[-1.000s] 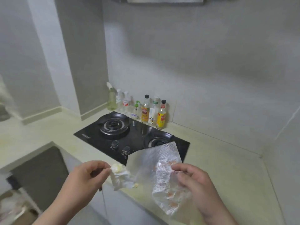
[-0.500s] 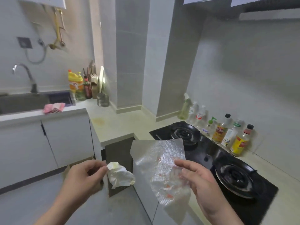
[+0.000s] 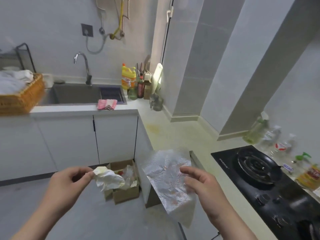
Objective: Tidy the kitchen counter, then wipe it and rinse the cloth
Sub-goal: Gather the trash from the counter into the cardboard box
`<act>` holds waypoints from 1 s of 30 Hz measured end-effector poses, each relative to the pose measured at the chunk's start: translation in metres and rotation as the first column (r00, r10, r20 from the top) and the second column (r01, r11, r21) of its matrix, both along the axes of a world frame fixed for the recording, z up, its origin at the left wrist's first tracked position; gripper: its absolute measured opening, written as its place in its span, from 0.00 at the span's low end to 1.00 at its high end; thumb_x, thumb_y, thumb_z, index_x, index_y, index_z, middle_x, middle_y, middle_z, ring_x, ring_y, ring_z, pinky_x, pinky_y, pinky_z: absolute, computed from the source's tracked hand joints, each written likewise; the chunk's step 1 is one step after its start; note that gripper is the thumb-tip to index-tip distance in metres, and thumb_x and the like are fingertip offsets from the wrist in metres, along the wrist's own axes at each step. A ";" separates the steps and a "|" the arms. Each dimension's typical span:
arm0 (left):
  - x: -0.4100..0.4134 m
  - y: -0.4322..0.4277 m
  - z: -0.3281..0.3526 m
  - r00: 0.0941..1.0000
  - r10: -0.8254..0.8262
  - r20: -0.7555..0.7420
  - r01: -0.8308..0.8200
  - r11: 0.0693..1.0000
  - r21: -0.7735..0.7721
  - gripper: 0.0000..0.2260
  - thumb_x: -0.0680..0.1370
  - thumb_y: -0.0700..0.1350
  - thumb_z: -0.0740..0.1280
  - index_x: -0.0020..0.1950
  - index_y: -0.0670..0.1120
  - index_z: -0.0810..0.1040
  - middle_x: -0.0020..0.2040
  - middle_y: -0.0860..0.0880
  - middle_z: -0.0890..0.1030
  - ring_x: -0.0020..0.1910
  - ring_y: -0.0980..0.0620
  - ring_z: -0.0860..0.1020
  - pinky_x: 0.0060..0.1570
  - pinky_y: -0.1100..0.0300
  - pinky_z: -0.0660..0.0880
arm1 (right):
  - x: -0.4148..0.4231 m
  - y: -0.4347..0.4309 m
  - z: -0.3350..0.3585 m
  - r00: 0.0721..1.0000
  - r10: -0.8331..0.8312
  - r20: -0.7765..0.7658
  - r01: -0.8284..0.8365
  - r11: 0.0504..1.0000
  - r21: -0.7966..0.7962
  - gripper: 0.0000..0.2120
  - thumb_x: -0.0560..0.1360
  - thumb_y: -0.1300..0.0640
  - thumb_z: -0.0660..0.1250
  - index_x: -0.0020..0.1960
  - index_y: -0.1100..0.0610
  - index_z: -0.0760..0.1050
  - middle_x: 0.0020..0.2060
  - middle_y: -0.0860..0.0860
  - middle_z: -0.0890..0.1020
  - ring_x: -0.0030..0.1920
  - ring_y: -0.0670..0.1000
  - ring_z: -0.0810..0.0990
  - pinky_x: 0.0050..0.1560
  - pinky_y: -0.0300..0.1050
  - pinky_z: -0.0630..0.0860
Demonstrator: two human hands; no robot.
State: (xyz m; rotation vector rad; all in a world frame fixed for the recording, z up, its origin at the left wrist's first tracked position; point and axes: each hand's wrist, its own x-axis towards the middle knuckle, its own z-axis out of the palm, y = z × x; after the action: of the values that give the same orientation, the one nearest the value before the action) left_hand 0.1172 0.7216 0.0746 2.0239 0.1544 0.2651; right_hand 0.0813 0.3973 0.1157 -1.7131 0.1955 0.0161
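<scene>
A person stands over an open brown cardboard box [image 3: 125,194] of rubbish on the floor. The left hand [image 3: 67,181] pinches a crumpled white paper wad [image 3: 109,179] above it in a narrow grip. The right hand [image 3: 203,185] has its grip closed on a stained, dimpled translucent sheet [image 3: 168,172] beside the pale table [image 3: 173,135]. A folded pink cloth [image 3: 107,104] lies at the edge of the grey sink [image 3: 74,96].
</scene>
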 end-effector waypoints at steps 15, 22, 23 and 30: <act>0.053 0.099 -0.030 0.978 0.177 -0.112 -0.180 0.984 -0.016 0.12 0.73 0.39 0.73 0.33 0.54 0.84 0.34 0.46 0.82 0.34 0.48 0.76 0.29 0.71 0.66 | 0.150 0.129 -0.053 0.957 0.266 -0.118 -0.284 0.944 -0.169 0.14 0.75 0.62 0.68 0.57 0.47 0.80 0.56 0.41 0.82 0.58 0.40 0.79 0.65 0.43 0.74; 0.124 0.116 -0.044 0.965 0.218 -0.149 -0.217 0.976 0.018 0.10 0.73 0.39 0.73 0.33 0.51 0.84 0.28 0.48 0.77 0.25 0.58 0.69 0.26 0.70 0.63 | 0.241 0.161 -0.087 0.905 0.393 -0.162 -0.416 0.897 -0.151 0.14 0.76 0.61 0.67 0.55 0.43 0.77 0.53 0.35 0.78 0.57 0.35 0.75 0.61 0.35 0.71; 0.140 0.117 -0.048 0.964 0.216 -0.153 -0.216 0.976 0.019 0.10 0.73 0.39 0.73 0.34 0.53 0.84 0.28 0.46 0.77 0.25 0.58 0.68 0.27 0.69 0.64 | 0.257 0.162 -0.092 0.902 0.399 -0.163 -0.422 0.895 -0.142 0.14 0.76 0.61 0.67 0.54 0.42 0.77 0.53 0.35 0.78 0.56 0.34 0.76 0.61 0.34 0.71; 0.262 0.114 -0.082 0.946 0.190 -0.263 -0.192 0.981 0.016 0.11 0.73 0.39 0.73 0.35 0.53 0.84 0.32 0.44 0.80 0.29 0.56 0.70 0.32 0.62 0.66 | 0.362 0.163 -0.141 0.889 0.397 -0.230 -0.425 0.901 -0.089 0.14 0.75 0.62 0.67 0.56 0.47 0.80 0.54 0.36 0.79 0.56 0.34 0.76 0.51 0.26 0.72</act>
State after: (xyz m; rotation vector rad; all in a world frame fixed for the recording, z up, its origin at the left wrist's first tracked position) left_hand 0.3795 0.8354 -0.0075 2.0294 0.5200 0.1142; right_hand 0.4438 0.5606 -0.0257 -1.8635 -0.0197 0.5101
